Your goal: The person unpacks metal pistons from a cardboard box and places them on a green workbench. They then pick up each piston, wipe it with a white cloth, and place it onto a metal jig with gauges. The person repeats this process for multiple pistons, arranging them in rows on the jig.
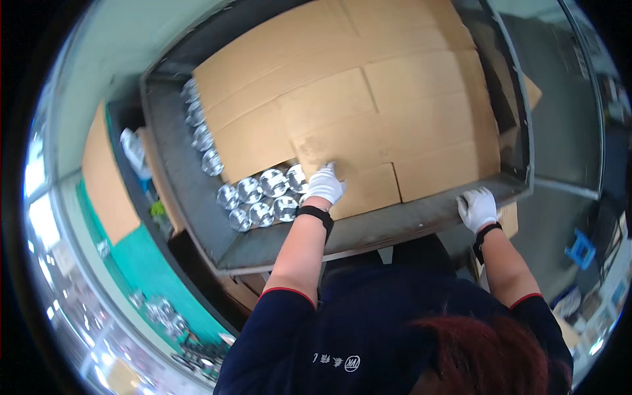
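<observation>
My left hand (325,185), in a white glove, lies on the brown cardboard sheet (329,92) just right of a group of shiny round metal parts (273,184). Its fingers point forward over the cardboard, and I see nothing held in them. Beneath the sheet's uncovered corner the metal parts stand close together in rows. My right hand (478,209), also gloved in white, rests with its fingers apart on the near right rim of the large grey bin (368,230). The cardboard covers most of what is inside the bin.
More shiny metal parts (201,138) line the bin's left side. A green-topped bench (155,270) with metal pieces stands at the left. To the right are a metal frame (566,187) and a blue stool (580,249) on the floor.
</observation>
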The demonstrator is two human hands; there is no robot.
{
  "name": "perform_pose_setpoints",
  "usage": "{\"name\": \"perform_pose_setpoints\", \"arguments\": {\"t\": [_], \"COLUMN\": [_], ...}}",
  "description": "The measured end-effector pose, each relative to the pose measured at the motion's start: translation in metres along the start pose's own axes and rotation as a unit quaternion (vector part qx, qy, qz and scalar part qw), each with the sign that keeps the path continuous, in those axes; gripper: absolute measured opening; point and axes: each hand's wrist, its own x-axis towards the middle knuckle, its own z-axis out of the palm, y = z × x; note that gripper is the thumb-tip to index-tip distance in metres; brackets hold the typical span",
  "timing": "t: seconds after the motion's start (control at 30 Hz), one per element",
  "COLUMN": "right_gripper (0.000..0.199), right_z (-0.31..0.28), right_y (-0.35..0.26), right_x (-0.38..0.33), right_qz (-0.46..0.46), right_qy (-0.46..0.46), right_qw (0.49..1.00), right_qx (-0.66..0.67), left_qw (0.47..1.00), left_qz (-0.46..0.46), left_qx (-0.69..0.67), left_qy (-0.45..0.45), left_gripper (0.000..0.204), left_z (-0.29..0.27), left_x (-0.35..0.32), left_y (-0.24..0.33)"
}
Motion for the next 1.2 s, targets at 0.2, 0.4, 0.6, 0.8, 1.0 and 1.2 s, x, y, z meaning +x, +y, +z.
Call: {"name": "perform_pose_setpoints", "arguments": {"t": [0.2, 0.4, 0.6, 0.8, 1.0, 1.2], "right_gripper": [0.031, 0.043, 0.033, 0.028, 0.041, 0.031], "right_z": [0.012, 0.012, 0.024, -0.014, 0.027, 0.129], "right_y": [0.006, 0.014, 0.008, -0.203, -0.459, -0.558], "right_x": [-0.01, 0.031, 0.217, 0.221, 0.009, -0.301], "right_qz": [-0.076, -0.146, -0.117, -0.386, -0.622, -0.842], "right_qy": [0.021, -0.172, -0.278, -0.024, -0.041, -0.063], "right_qw": [0.996, 0.971, 0.953, 0.888, 0.782, 0.534], "right_qx": [-0.031, -0.072, -0.04, -0.25, -0.015, -0.041], "left_qw": [0.947, 0.807, 0.672, 0.472, 0.196, 0.055], "left_qz": [-0.057, -0.28, -0.506, -0.617, -0.697, -0.699], "left_qx": [-0.239, -0.341, -0.477, -0.576, -0.613, -0.622], "left_qy": [0.207, 0.392, 0.253, 0.254, 0.316, 0.349], "left_gripper": [0.049, 0.041, 0.05, 0.048, 0.046, 0.045], "left_z": [0.012, 0.13, 0.323, 0.438, 0.507, 0.623], "left_x": [-0.153, -0.374, -0.528, -0.596, -0.631, -0.686], "left_y": [-0.038, -0.017, 0.118, 0.272, 0.386, 0.416]}}
